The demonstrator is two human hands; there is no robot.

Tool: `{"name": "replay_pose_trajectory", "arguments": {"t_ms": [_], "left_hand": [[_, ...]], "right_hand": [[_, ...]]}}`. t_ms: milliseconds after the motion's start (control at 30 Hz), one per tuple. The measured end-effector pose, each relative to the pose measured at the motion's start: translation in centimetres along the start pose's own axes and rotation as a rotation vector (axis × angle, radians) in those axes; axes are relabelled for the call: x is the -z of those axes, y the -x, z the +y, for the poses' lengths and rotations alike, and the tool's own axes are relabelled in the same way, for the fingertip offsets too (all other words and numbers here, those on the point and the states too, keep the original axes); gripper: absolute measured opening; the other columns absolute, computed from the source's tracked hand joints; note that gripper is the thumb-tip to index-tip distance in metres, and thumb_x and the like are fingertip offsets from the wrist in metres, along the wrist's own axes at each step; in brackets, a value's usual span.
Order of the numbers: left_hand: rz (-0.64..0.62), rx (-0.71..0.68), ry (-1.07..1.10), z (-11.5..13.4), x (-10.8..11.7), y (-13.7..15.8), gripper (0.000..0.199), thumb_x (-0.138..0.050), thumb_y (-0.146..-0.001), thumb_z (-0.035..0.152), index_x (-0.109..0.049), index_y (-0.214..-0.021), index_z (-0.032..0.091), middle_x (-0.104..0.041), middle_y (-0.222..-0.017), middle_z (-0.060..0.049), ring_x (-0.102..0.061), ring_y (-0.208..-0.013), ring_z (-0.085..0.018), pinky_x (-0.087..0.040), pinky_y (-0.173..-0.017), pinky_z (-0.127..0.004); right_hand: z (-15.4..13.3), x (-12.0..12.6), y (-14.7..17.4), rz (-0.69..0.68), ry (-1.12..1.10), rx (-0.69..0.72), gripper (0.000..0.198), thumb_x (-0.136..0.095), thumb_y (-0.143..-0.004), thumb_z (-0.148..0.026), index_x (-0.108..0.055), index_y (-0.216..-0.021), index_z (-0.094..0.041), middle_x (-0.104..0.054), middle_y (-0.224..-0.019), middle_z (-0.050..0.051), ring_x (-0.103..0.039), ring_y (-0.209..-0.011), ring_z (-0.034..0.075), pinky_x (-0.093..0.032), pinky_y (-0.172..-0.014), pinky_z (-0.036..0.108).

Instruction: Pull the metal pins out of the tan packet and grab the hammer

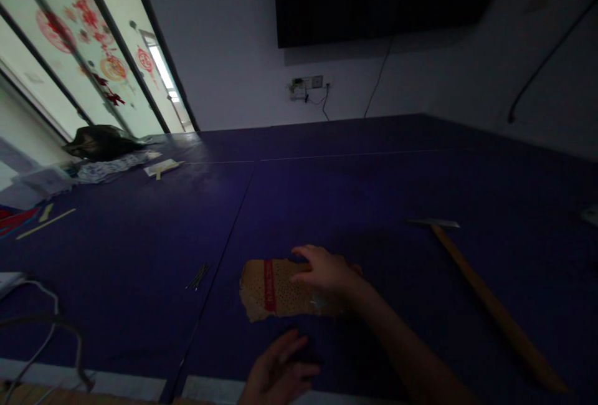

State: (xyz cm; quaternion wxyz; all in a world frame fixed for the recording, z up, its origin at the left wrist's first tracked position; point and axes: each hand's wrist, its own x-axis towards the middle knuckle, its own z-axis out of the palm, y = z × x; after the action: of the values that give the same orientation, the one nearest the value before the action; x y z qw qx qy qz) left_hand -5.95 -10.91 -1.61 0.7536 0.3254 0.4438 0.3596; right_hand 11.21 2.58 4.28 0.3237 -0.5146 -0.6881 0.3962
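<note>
the right hand (323, 271), fingers parted, is over the cardboard (287, 286) at six o'clock on the counter (350, 187); the left hand (281, 371) is empty, fingers apart. a sweep toward nine o'clock could scatter the loose nails (199, 276).

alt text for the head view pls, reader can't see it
A person's right hand is over a torn, dotted, red-striped piece of cardboard on a dark blue table, with the left hand open nearer the camera. A wooden-handled hammer lies to the right, thin nails to the left, and a black television hangs on the wall beyond.
</note>
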Motion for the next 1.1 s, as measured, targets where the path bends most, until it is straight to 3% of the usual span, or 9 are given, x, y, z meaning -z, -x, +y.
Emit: {"name": "replay_pose_trajectory", "arguments": {"t_ms": [133, 333, 467, 567, 700, 800, 900, 1033, 1100], "left_hand": [[0.098, -0.014, 0.413, -2.5, -0.9, -1.9, 0.043, -0.076, -0.059, 0.038, -0.061, -0.098, 0.029, -0.052, -0.126, -0.009, -0.046, -0.120, -0.023, -0.035, -0.100, -0.033], [0.197, -0.003, 0.500, -0.8, -2.0, -4.0, 0.045, -0.077, -0.051, 0.032, -0.058, -0.091, 0.023, -0.062, -0.111, -0.012, -0.048, -0.118, -0.026, -0.032, -0.103, -0.036], [0.217, -0.043, 0.432, 1.4, -2.8, -3.8, 0.048, -0.079, -0.052, 0.026, -0.057, -0.094, 0.020, -0.055, -0.121, -0.014, -0.048, -0.118, -0.024, -0.034, -0.102, -0.032], [0.224, -0.113, 0.297, 3.0, -3.1, -3.8, 0.051, -0.080, -0.054, 0.028, -0.056, -0.099, 0.019, -0.052, -0.125, -0.014, -0.050, -0.116, -0.025, -0.039, -0.098, -0.031], [0.136, -0.191, -0.011, 4.6, -2.7, -4.6, 0.042, -0.073, -0.063, 0.036, -0.059, -0.097, 0.016, -0.063, -0.106, -0.014, -0.058, -0.103, -0.027, -0.046, -0.086, -0.034], [0.179, -0.294, -0.187, 6.0, -1.5, -5.5, 0.036, -0.070, -0.064, 0.035, -0.061, -0.093, 0.015, -0.066, -0.094, -0.012, -0.061, -0.095, -0.027, -0.048, -0.080, -0.034], [0.185, -0.339, -0.287, 9.0, 0.8, -6.0, 0.038, -0.065, -0.066, 0.036, -0.059, -0.096, 0.014, -0.067, -0.094, -0.011, -0.061, -0.094, -0.027, -0.049, -0.078, -0.034], [0.302, -0.390, -0.444, 15.9, 6.4, -5.8, 0.045, -0.065, -0.062, 0.035, -0.054, -0.098, 0.011, -0.068, -0.089, -0.010, -0.063, -0.090, -0.027, -0.052, -0.073, -0.034], [0.393, -0.382, -0.562, 19.1, 9.9, -5.4, 0.039, -0.058, -0.069, 0.032, -0.053, -0.101, 0.010, -0.068, -0.086, -0.009, -0.064, -0.085, -0.024, -0.053, -0.072, -0.034]], "right_hand": [[1.3, 0.9, 0.8, -0.083, 0.247, -0.104, 0.043, -0.079, -0.035, -0.018, -0.064, -0.076, -0.017, -0.063, -0.092, 0.014, -0.052, -0.096, 0.038, -0.036, -0.085, 0.048], [2.1, 1.4, 1.0, -0.091, 0.274, -0.186, 0.035, -0.077, -0.037, -0.022, -0.056, -0.065, -0.018, -0.064, -0.084, 0.012, -0.057, -0.087, 0.035, -0.040, -0.077, 0.042], [2.4, 1.8, 0.9, -0.005, 0.040, -0.234, 0.038, -0.077, -0.038, -0.025, -0.055, -0.068, -0.018, -0.066, -0.081, 0.012, -0.059, -0.082, 0.035, -0.043, -0.073, 0.044], [2.3, 1.0, 0.9, 0.099, -0.251, -0.256, 0.042, -0.072, -0.050, -0.035, -0.055, -0.084, -0.017, -0.066, -0.091, 0.014, -0.062, -0.084, 0.031, -0.047, -0.073, 0.042], [1.1, -1.4, 1.2, 0.198, -0.633, -0.219, 0.052, -0.063, -0.061, -0.045, -0.049, -0.101, -0.015, -0.063, -0.105, 0.015, -0.062, -0.090, 0.027, -0.048, -0.080, 0.040], [0.3, -2.9, 1.5, 0.200, -0.846, -0.181, 0.056, -0.065, -0.059, -0.049, -0.049, -0.102, -0.017, -0.064, -0.104, 0.012, -0.062, -0.091, 0.026, -0.049, -0.081, 0.040], [0.4, -3.4, 1.4, 0.197, -0.970, -0.180, 0.049, -0.071, -0.054, -0.051, -0.053, -0.089, -0.021, -0.066, -0.091, 0.007, -0.063, -0.086, 0.024, -0.049, -0.079, 0.038], [1.5, -3.3, 0.8, 0.209, -1.043, -0.236, 0.043, -0.075, -0.049, -0.051, -0.054, -0.072, -0.021, -0.061, -0.077, 0.002, -0.063, -0.072, 0.018, -0.048, -0.075, 0.035], [2.0, -3.5, 0.7, 0.204, -1.060, -0.267, 0.043, -0.076, -0.048, -0.051, -0.054, -0.069, -0.020, -0.059, -0.076, 0.001, -0.062, -0.069, 0.017, -0.048, -0.073, 0.034]]}}
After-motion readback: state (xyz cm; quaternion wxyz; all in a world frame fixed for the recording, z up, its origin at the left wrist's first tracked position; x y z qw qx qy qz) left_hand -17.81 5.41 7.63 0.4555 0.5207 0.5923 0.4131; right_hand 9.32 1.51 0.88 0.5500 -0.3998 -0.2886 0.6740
